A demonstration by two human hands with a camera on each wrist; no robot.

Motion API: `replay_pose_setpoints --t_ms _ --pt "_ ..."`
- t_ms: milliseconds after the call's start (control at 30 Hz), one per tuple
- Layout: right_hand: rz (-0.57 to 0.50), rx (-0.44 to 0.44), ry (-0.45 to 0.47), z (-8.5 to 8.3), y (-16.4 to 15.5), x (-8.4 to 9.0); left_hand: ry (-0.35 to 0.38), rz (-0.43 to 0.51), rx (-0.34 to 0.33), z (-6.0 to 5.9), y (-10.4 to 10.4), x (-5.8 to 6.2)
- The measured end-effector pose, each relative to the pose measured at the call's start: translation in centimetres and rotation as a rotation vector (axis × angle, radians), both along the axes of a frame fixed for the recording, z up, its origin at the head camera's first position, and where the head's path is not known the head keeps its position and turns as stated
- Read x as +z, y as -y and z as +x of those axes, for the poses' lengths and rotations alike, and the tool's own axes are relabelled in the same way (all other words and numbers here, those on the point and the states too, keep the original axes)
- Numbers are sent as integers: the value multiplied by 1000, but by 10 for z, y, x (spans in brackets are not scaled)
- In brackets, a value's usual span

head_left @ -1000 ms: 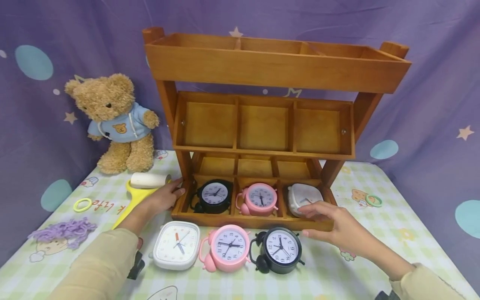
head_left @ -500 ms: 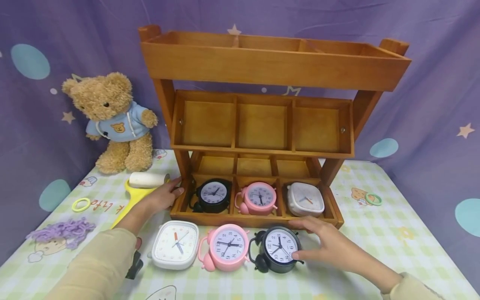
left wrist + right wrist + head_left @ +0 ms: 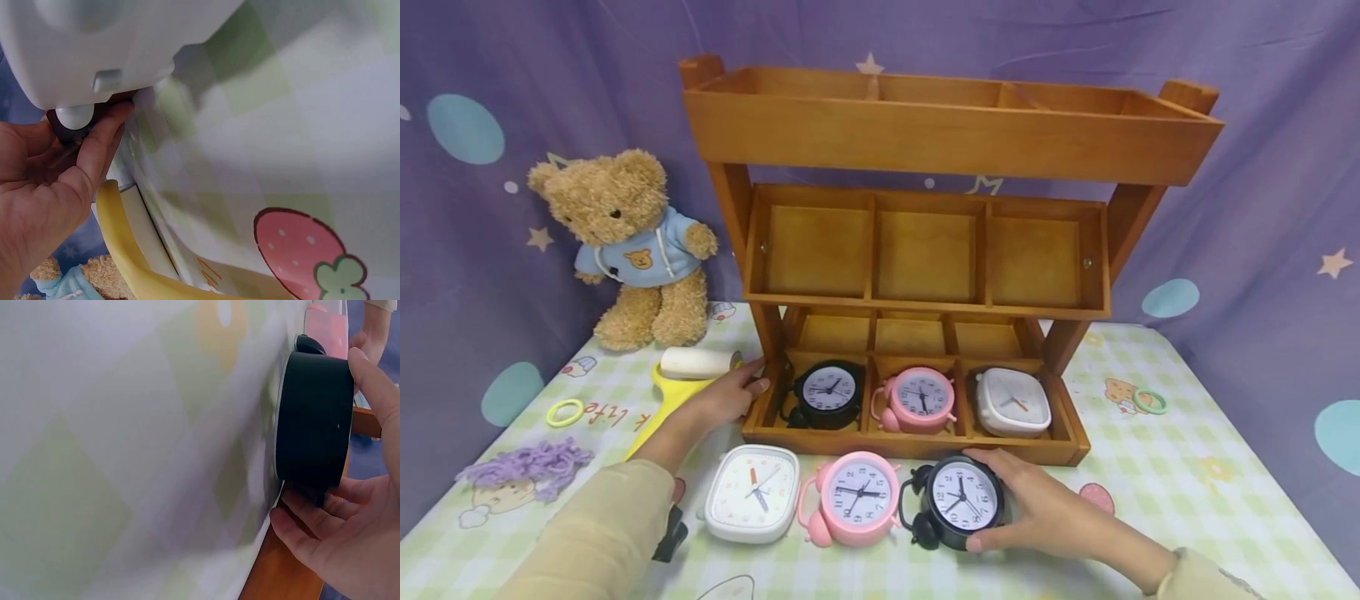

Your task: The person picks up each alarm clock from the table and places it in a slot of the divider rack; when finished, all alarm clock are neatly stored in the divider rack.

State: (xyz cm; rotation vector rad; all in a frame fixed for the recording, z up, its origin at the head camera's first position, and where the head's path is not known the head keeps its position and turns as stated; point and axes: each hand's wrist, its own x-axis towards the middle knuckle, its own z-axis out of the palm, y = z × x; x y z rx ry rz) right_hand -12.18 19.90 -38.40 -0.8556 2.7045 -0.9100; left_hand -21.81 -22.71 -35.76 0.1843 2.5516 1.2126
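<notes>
On the checked cloth (image 3: 1150, 467) in front of the wooden rack (image 3: 925, 442), right hand (image 3: 1045, 512) wraps fingers and thumb round the black clock (image 3: 958, 498), rightmost of three in a row. Left hand (image 3: 726, 398) rests relaxed against the rack's left end, holding nothing.

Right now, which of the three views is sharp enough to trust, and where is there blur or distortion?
Head view: evenly lit and sharp; the right hand on the black alarm clock reads clearly, while the wooden shelf bows slightly from the wide lens. Left wrist view: the checked tablecloth is smeared and the white clock soft. Right wrist view: cloth blurred; the clock's black casing is fairly sharp.
</notes>
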Motion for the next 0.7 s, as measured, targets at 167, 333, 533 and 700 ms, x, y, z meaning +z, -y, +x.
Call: replay_pose_setpoints --t_ms 167,333,533,700 --pt "1 -9 11 1 5 -2 15 15 4 1 0 1" --pt "5 -30 -3 2 10 -2 20 9 6 1 0 2" --pt "-13 -42 -12 2 10 -3 19 12 5 1 0 2" --pt "-50 -46 -7 -1 9 -8 17 8 6 1 -1 1"
